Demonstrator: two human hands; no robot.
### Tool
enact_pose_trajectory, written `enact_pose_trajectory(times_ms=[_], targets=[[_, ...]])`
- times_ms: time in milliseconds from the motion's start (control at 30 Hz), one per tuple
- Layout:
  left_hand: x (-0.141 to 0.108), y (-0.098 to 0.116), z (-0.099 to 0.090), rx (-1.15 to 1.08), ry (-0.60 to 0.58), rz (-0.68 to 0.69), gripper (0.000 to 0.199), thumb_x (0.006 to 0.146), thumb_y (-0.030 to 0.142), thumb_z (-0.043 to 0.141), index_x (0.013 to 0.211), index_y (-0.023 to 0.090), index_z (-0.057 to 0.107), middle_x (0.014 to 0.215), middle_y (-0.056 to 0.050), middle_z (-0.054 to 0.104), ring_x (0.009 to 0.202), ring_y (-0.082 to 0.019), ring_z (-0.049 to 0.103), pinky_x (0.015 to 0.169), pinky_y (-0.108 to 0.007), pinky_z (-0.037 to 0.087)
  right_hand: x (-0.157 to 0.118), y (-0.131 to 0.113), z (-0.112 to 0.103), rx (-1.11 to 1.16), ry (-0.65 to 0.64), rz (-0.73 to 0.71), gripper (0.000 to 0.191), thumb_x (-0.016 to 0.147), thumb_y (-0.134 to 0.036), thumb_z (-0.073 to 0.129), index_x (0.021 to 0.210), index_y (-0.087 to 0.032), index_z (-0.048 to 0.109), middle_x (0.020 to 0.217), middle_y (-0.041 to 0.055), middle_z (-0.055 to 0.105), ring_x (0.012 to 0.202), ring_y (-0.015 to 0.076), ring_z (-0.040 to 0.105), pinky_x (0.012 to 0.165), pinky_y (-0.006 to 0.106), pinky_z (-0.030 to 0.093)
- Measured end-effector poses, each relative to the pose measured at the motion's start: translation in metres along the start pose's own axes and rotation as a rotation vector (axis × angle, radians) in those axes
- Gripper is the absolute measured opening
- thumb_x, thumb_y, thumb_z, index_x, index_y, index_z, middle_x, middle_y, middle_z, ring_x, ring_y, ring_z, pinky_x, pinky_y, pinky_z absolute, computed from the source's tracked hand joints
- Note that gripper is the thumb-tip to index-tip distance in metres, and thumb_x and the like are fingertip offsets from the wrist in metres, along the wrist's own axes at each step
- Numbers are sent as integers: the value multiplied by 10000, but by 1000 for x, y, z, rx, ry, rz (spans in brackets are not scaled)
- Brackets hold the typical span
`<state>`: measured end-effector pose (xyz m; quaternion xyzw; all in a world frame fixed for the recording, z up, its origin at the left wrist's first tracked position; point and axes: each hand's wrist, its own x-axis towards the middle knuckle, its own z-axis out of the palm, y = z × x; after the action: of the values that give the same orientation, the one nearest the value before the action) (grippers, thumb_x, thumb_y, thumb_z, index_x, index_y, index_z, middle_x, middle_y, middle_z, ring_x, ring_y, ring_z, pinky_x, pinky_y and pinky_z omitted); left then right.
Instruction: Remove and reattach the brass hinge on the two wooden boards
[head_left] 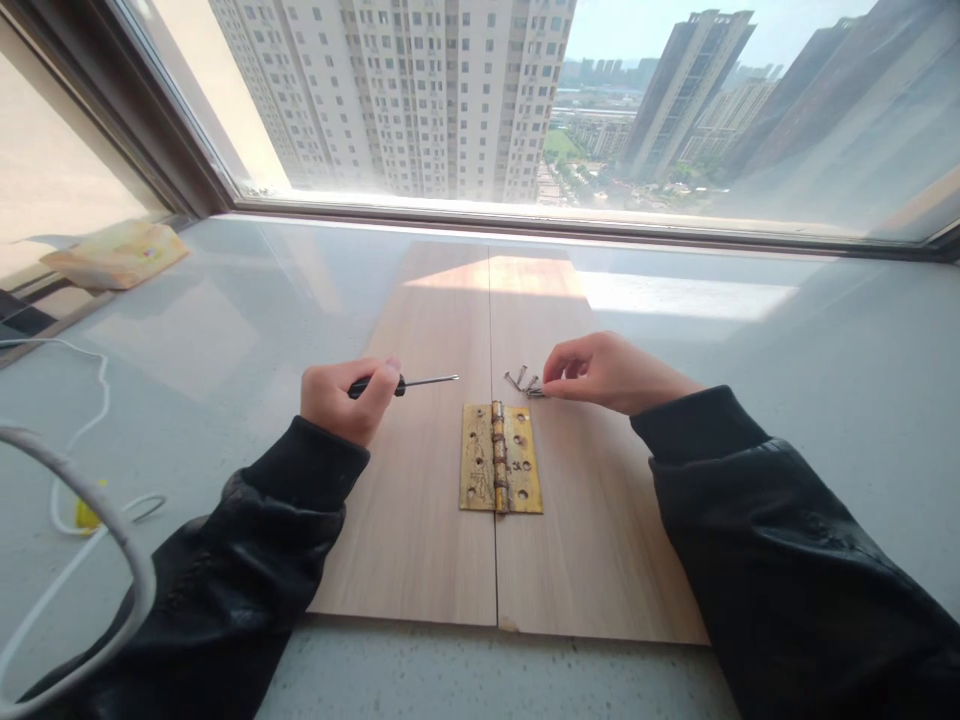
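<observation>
My left hand (341, 395) is closed around the black handle of a screwdriver (429, 381), whose metal shaft points right, over the left wooden board (416, 550). Fingers pinched, my right hand (592, 372) is at a small pile of screws (523, 380) on the right wooden board (592, 540). Its fingertips are on a screw at the pile's right edge. Just below the screws, a worn brass-coloured hinge (478, 460) lies opened flat across the seam between the boards. Several holes show in both its leaves.
The boards rest side by side on a pale speckled windowsill (810, 400). A white cable (105, 390) loops along the left, near a small yellow object (88, 512). A yellowish packet (120, 255) lies at the far left corner. Behind stands a window frame (525, 225).
</observation>
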<state>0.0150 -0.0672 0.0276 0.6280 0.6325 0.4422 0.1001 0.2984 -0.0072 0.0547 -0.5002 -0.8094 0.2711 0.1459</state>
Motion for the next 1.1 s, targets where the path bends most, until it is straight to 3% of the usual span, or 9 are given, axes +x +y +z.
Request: enact_pose_trajectory(times_ms=[133,200,300,433,600,700,800,900,1100], targets=[[0,-2,-2,-6,-53,22,431,812,410,483,439,195,500,403,29,425,431,-110,398,472,-283,293,-7,-25,-5,-55,87,-37,69,711,-250,682,681,-207,726,562,-5,648,504,124,554,485,273,404],[1,-2,-2,-21,-67,36,437,814,412,484,437,191,499,402,32,408,429,-107,386,474,-284,285,-8,-42,3,-42,107,-94,87,734,-244,661,693,-194,720,577,-2,656,517,122,570,498,268,427],[1,-2,0,-62,-73,10,436,812,411,499,438,188,496,413,35,406,445,-107,393,489,-280,290,-7,-62,22,9,32,-202,87,753,-215,632,742,-188,714,599,-12,653,539,110,573,520,254,440],[3,-2,3,-94,-60,-54,437,818,433,510,455,188,502,432,38,417,474,-112,416,520,-273,310,-4,-68,44,-7,-15,-252,86,743,-166,613,736,-180,697,618,-18,651,549,97,565,539,243,439],[8,-10,0,25,-55,-103,517,831,574,466,481,195,490,436,37,377,481,-125,401,525,-284,294,-4,-65,50,49,51,-272,70,740,-168,609,715,-179,673,630,-14,650,550,99,553,518,240,421],[15,-22,-2,112,-91,-121,539,830,623,437,518,194,535,515,5,511,557,-155,494,583,-292,351,-5,-59,46,147,184,-213,64,743,-210,620,715,-184,672,643,-3,652,571,116,557,523,259,426],[22,-35,0,96,-173,-70,543,833,638,433,586,188,610,782,-55,680,786,-202,612,741,-299,434,-5,-45,43,331,430,-37,57,698,-245,675,694,-188,678,653,8,659,596,141,575,568,297,455],[24,-43,3,11,-262,20,548,850,631,424,598,191,630,978,-85,707,967,-215,630,902,-303,437,-7,-28,42,457,660,99,50,672,-226,684,669,-185,657,598,-2,623,558,137,553,575,314,455],[22,-46,6,-49,-299,53,527,837,623,467,569,198,623,1157,-112,686,1090,-242,620,1003,-328,410,-9,-16,49,516,779,138,41,686,-215,647,678,-189,616,544,-25,571,477,119,495,490,292,416]])
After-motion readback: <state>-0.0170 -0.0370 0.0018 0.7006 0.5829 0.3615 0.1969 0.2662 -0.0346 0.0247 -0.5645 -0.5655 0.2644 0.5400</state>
